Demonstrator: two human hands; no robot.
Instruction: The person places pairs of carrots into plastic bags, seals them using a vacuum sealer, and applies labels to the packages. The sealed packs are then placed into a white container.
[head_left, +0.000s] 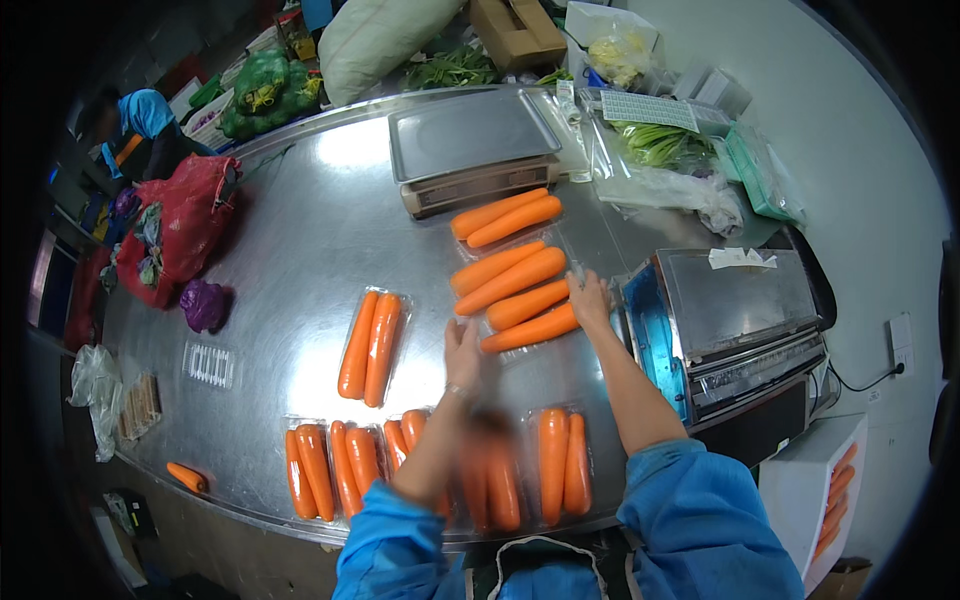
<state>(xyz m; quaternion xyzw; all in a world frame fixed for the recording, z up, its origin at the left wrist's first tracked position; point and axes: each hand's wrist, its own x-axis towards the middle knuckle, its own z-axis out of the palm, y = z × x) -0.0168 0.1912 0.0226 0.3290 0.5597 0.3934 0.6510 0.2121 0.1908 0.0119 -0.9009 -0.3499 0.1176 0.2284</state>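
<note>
Two carrots (529, 316) lie on a clear plastic tray on the steel table (285, 247). My right hand (591, 301) is at the right end of this tray, its fingers around the edge. At the left end is my left hand (463, 351), with nothing seen in it and its fingers pointing away from me. Beyond them, another pair of carrots (511, 281) and a farther pair on a tray (507, 217) lie side by side. A wrapped pack of two carrots (370, 349) rests left of my left hand. My left forearm partly covers the near row of wrapped carrot packs (308, 471).
A tray wrapping machine (739, 300) stands at the right, a weighing scale (476, 139) at the back. Leftward are a purple cabbage (202, 306), a red mesh sack (184, 225) and a loose carrot (187, 477) near the edge. A person (142, 131) bends beyond the table.
</note>
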